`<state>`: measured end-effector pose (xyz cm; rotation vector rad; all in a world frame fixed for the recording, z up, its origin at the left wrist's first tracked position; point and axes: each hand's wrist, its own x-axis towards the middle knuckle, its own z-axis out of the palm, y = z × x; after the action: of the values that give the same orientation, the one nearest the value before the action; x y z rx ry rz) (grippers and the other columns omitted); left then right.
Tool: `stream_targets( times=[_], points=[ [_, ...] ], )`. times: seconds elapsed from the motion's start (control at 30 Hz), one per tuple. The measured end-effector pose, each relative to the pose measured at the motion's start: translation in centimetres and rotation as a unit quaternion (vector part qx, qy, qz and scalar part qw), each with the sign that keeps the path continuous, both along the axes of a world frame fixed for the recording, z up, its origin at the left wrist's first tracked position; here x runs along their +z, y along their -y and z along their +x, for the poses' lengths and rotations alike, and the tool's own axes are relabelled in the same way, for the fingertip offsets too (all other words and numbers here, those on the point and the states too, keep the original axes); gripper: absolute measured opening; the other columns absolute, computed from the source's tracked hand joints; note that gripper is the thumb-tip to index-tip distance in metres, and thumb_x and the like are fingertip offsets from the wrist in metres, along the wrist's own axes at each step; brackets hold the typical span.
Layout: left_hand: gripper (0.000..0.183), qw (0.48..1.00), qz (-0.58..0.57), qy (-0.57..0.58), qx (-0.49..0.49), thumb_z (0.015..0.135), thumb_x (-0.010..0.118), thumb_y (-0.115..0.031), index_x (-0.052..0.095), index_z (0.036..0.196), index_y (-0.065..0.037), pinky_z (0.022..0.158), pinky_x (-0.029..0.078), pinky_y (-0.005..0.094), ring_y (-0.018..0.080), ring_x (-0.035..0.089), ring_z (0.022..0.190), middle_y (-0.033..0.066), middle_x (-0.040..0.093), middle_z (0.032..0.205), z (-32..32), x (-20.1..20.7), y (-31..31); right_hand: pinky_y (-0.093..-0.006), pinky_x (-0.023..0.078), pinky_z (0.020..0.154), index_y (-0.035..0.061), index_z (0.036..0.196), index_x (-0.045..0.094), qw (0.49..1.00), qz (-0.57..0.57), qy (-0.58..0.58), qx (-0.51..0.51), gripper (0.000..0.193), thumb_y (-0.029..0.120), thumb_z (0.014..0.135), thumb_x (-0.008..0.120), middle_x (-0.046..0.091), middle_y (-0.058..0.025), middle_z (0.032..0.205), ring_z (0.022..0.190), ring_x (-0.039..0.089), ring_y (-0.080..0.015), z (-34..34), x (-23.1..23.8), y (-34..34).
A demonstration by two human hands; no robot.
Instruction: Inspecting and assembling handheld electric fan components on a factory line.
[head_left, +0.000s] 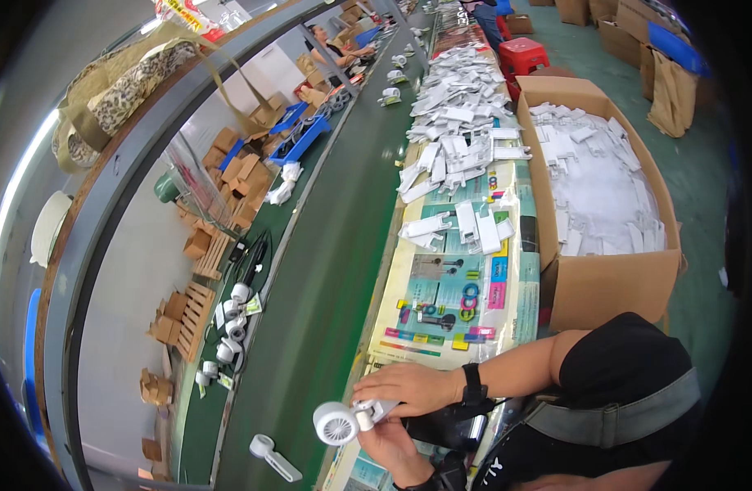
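Note:
Both my hands are closed around a white handheld fan [336, 424], low in the view at the edge of the green conveyor belt. Its round grilled head points toward the belt, and a hinge joins it to the handle. My right hand [410, 388], with a black wristband, grips the handle from above. From below, my left hand [392, 448] supports the fan near the hinge; some of its fingers are hidden. Another white fan [269, 455] lies on the belt just left of the held one.
White plastic handle pieces [458, 106] are heaped along the printed worktable [384, 327]. A carton [613, 286] of similar pieces stands beyond it. The belt [310, 270] runs alongside, with several fans and cables [231, 327] across it. A metal frame [106, 213] rises at left; people sit farther off.

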<state>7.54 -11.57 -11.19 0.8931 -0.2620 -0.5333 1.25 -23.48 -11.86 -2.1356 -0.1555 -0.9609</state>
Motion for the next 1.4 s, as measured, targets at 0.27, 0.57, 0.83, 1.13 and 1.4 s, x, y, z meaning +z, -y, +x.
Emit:
stream_targets(
  times=[0.27, 0.57, 0.83, 1.13, 1.4],
  points=[
    [0.035, 0.987, -0.050, -0.127, 0.081, 0.089, 0.052, -0.026, 0.051, 0.119, -0.007, 0.086, 0.048, 0.0384, 0.0207, 0.051, 0.112, 0.0086, 0.052, 0.124, 4.4, 0.0, -3.5, -0.0313, 0.040, 0.084, 0.0021, 0.129, 0.040, 0.957, 0.270, 0.099, -0.025, 0.060, 0.022, 0.079, 0.068, 0.051, -0.0115, 0.102, 0.095, 0.050, -0.0219, -0.2, 1.6, -0.2],
    [0.035, 0.987, -0.049, -0.152, 0.020, 0.091, 0.051, -0.026, 0.048, 0.119, -0.005, 0.080, 0.046, 0.0309, 0.0192, 0.056, 0.102, 0.0104, 0.057, 0.118, 4.6, 0.2, -2.6, -0.0398, 0.039, 0.093, 0.0073, 0.122, 0.048, 0.955, -0.037, -0.247, -0.162, 0.057, 0.017, 0.070, 0.069, 0.051, -0.0154, 0.118, 0.113, 0.045, -0.0336, 1.3, -0.4, 3.7],
    [0.031, 0.989, 0.111, 0.030, -0.087, 0.086, 0.055, -0.009, 0.051, 0.116, -0.001, 0.078, 0.048, 0.0277, 0.0145, 0.060, 0.088, 0.0087, 0.063, 0.098, 2.9, 0.5, -2.8, -0.0339, 0.034, 0.099, 0.0059, 0.136, 0.034, 0.886, 0.396, -0.143, 0.194, 0.052, 0.032, 0.093, 0.046, 0.044, -0.0103, 0.130, 0.121, 0.042, -0.0185, 0.9, 0.1, 2.2],
    [0.053, 0.874, 0.318, 0.359, -0.079, 0.077, 0.050, 0.001, 0.040, 0.129, -0.007, 0.080, 0.046, 0.0291, 0.0186, 0.055, 0.097, 0.0118, 0.053, 0.110, 2.0, 0.5, -2.6, -0.0356, 0.043, 0.093, 0.0066, 0.139, 0.024, 0.754, 0.574, -0.091, 0.305, 0.066, 0.024, 0.085, 0.058, 0.049, -0.0116, 0.118, 0.115, 0.049, -0.0243, 0.8, 1.3, 1.4],
    [0.043, 0.986, 0.073, -0.022, -0.151, 0.093, 0.046, -0.028, 0.042, 0.128, -0.002, 0.056, 0.046, 0.0275, 0.0146, 0.053, 0.072, 0.0061, 0.051, 0.091, 2.2, 2.8, -2.8, -0.0365, 0.043, 0.092, 0.0029, 0.113, 0.054, 0.815, 0.528, -0.101, 0.217, 0.034, 0.016, 0.081, 0.058, 0.055, -0.0103, 0.112, 0.107, 0.053, -0.0257, 1.0, 0.1, 1.5]
  ],
)
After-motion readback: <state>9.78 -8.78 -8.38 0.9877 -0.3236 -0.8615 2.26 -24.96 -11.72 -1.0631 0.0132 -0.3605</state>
